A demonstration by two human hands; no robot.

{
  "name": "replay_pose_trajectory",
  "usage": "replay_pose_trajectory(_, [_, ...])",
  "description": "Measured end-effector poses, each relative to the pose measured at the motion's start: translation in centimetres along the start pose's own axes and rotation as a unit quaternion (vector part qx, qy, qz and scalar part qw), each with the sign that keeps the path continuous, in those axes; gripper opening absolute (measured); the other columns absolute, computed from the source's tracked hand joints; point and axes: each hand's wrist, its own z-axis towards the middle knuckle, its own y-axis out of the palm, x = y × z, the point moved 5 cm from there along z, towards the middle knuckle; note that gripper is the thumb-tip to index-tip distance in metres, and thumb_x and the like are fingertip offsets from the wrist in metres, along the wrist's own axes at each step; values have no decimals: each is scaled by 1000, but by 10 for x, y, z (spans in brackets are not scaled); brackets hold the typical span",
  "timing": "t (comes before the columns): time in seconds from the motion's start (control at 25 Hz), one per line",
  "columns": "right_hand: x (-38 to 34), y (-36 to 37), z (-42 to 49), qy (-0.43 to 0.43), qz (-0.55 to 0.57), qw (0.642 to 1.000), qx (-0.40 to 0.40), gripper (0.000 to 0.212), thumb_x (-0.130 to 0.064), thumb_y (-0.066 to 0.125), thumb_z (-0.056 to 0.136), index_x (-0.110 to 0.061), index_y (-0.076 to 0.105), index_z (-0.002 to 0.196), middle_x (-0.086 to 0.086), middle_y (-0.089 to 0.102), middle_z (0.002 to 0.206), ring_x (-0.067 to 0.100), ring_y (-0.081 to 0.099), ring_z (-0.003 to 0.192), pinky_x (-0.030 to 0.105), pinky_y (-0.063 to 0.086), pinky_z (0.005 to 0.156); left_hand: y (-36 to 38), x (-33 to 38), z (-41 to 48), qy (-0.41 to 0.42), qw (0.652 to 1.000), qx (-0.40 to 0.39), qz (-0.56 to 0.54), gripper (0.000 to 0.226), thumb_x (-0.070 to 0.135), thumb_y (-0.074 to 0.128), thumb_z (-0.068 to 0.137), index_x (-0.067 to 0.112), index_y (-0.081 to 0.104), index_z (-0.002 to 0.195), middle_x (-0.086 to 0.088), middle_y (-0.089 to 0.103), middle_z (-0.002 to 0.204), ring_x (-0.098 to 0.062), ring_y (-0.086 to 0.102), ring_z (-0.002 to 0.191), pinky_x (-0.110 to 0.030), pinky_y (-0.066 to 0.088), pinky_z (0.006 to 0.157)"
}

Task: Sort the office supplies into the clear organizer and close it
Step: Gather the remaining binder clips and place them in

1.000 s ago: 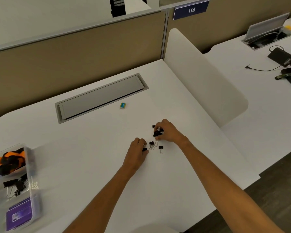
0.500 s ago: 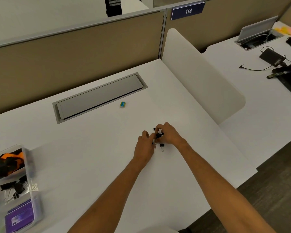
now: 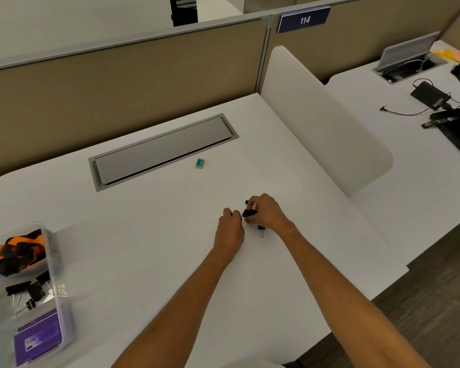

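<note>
Small black binder clips lie in a cluster mid-desk. My right hand [image 3: 270, 213] pinches a black binder clip [image 3: 249, 213] in its fingertips. My left hand [image 3: 230, 228] sits right beside it, its curled fingers on the wire handles of a second clip [image 3: 244, 224]. A third clip [image 3: 261, 230] lies loose on the desk under my right wrist, and another small black clip [image 3: 247, 201] shows just beyond my fingers. The clear organizer [image 3: 54, 264] stands open at the desk's left edge. It holds an orange-and-black item, several binder clips and a purple box.
A small blue-green eraser [image 3: 200, 163] lies beside the grey cable hatch [image 3: 160, 152]. A white divider panel [image 3: 322, 120] stands to the right. Beyond the panel, the neighbouring desk carries cables and dark devices. Tan partitions run along the back.
My left hand has slid right until it meets my right hand. The scattered clips are now gathered between the two hands, with fewer lying loose.
</note>
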Motion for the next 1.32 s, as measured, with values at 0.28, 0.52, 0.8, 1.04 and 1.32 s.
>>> replay_pose_trajectory(0.28, [-10,7,1,14,-31,999,10,30,-19,79,66,-17,65,92,4,46,102,28,59,89,34,54,74,-4,-8,1,-3,998,0,-66,14,-9,51,85,4,53,89,-14,50,102,-25,52,77,-37,46,66])
replay_pose_trajectory(0.52, [-16,5,5,14,-37,999,-14,25,-9,79,68,-7,64,87,9,54,102,19,56,78,24,46,62,-7,-9,1,10,998,2,-57,21,-12,47,83,5,54,93,-12,53,100,-22,50,82,-33,44,67])
replay_pose_trajectory(0.8, [-14,6,4,13,18,1000,-8,28,-5,75,69,-5,60,92,4,60,88,18,55,79,25,47,65,-13,-8,1,20,999,-29,-7,23,-12,49,79,6,51,93,-8,42,100,-18,39,71,-35,46,58])
replay_pose_trajectory(1.04, [-13,7,4,0,0,1000,-9,37,-10,77,73,-2,60,105,13,66,101,27,64,91,35,53,77,-21,-12,5,7,996,-83,-26,27,-3,57,82,12,59,104,-5,33,103,-22,45,75,-31,43,61])
replay_pose_trajectory(1.32, [-7,-2,6,-7,21,999,-35,33,-5,71,76,-6,65,108,4,59,95,16,55,84,22,46,70,-33,-20,6,47,962,-258,71,77,7,87,62,26,48,126,1,26,126,-24,46,104,-36,50,81])
